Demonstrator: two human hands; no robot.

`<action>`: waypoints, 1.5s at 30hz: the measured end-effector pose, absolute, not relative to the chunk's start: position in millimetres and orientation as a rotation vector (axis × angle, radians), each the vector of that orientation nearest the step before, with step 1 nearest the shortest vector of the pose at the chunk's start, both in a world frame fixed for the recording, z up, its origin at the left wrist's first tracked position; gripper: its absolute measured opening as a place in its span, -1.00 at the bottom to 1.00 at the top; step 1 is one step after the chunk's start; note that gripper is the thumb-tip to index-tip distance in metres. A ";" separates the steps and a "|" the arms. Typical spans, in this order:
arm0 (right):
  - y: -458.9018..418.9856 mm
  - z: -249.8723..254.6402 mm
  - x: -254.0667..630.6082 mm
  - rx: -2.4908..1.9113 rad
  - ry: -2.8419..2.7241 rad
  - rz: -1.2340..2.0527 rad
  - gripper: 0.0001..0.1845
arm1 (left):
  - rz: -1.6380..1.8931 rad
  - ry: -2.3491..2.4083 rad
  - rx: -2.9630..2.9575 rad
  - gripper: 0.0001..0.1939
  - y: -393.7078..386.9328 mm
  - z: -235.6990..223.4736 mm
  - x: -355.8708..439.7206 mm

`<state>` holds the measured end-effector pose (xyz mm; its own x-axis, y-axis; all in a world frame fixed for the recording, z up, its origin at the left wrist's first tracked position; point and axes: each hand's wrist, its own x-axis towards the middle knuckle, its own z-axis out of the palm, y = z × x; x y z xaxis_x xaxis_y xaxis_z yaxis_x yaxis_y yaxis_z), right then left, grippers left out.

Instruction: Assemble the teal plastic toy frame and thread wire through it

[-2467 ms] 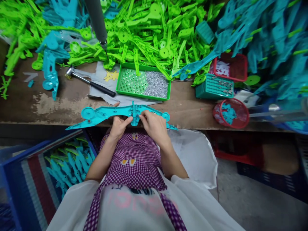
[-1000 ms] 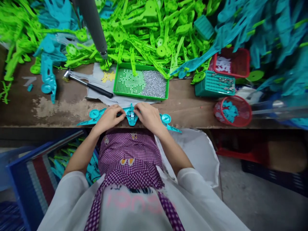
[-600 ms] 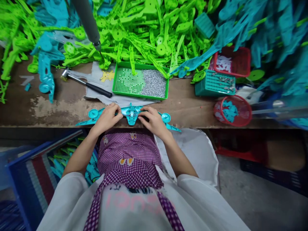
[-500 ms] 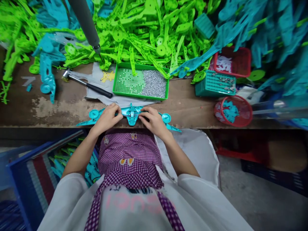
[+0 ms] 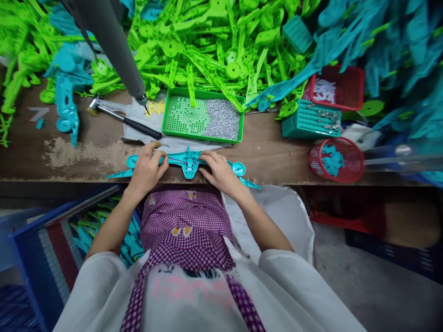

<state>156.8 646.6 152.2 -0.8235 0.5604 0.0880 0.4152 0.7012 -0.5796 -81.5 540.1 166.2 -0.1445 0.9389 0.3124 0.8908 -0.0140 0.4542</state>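
Note:
A long teal plastic part [image 5: 188,162] with round ends lies along the front edge of the wooden bench [image 5: 86,154]. My left hand [image 5: 147,169] grips its left half, fingers curled over it. My right hand [image 5: 218,170] presses on the right half, next to the central block. A grey hanging screwdriver [image 5: 114,50] slants down from the top left, its tip just above the grey cloth [image 5: 138,131], apart from both hands.
A green tray [image 5: 203,120] of small screws sits behind the part, with a hammer [image 5: 122,121] to its left. Piles of green and teal parts fill the back. Two red baskets [image 5: 335,159] and a teal crate [image 5: 311,122] stand right; a blue crate [image 5: 62,249] of teal parts is below left.
The teal part was held up and is now pressed down on the bench edge. My left hand slid left along it. The hanging screwdriver swung closer and lower.

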 end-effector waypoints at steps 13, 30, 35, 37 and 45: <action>636.6 159.8 167.2 -1.158 -2.487 0.672 -0.83 | 0.821 2.055 1.869 -0.82 540.6 162.9 -81.8; 641.5 154.9 154.9 -0.776 -2.624 0.786 -0.81 | 0.742 1.931 1.836 -0.95 540.9 169.4 -90.8; 641.2 156.1 154.2 -0.726 -2.746 0.700 -0.76 | 0.771 1.868 1.823 -0.95 542.3 170.9 -90.9; 642.0 154.6 154.7 -0.707 -2.763 0.691 -0.74 | 0.823 1.880 1.816 -0.94 542.5 170.8 -91.4; 645.7 158.0 156.9 -0.715 -2.695 0.822 -0.69 | 1.173 1.886 1.622 -0.92 543.7 165.1 -100.7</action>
<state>156.9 645.7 158.0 -0.8531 0.5158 0.0784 0.3842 0.7228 -0.5744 -100.7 543.7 165.1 -0.2548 0.9411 0.2225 0.6159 -0.0195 0.7876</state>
